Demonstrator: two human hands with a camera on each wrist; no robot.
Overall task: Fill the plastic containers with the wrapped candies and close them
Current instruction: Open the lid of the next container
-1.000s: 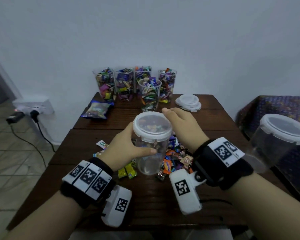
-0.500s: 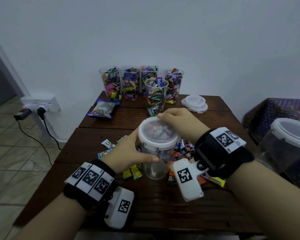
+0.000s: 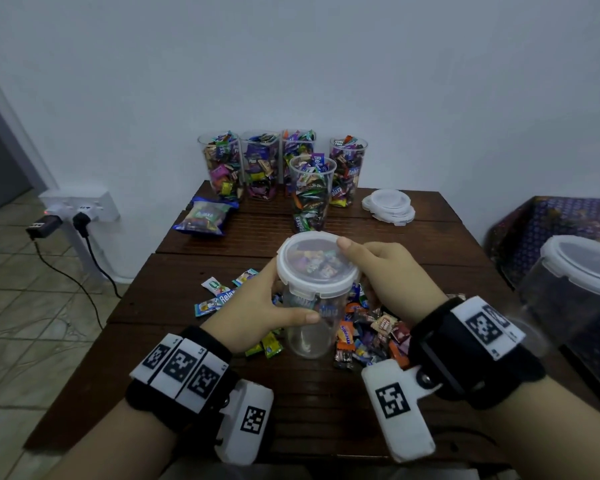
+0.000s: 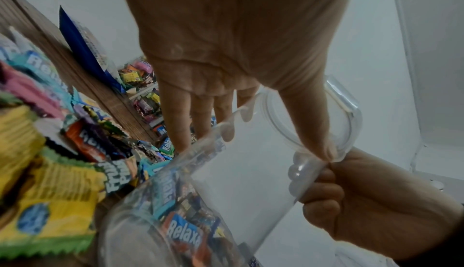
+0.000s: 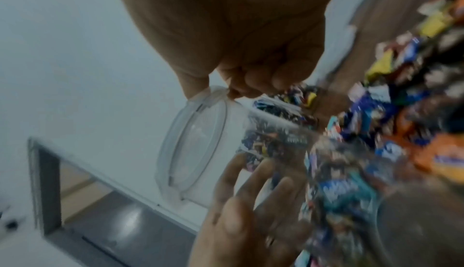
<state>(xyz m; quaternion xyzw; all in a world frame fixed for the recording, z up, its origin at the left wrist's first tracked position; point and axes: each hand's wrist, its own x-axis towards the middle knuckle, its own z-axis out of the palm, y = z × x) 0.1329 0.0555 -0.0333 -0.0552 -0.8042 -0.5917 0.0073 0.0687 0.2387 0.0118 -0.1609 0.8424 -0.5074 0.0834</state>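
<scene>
The head view looks forward and down over a wooden table point(image 3: 222, 271) toward the wall behind it. The left wrist view looks along the left hand point(image 4: 233, 43), very near a lidded container point(image 4: 251, 172) above the table. The right wrist view, blurred, faces the same container point(image 5: 200, 142) from its opposite side. All three views share that container.

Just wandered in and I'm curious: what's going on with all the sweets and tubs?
A person is packing wrapped candies into clear plastic containers. The left hand grips a container, while the right hand pinches the rim of its white lid, apparently snapping it shut. Five filled, unlidded cups wait by the wall beside a stack of spare lids.
</scene>
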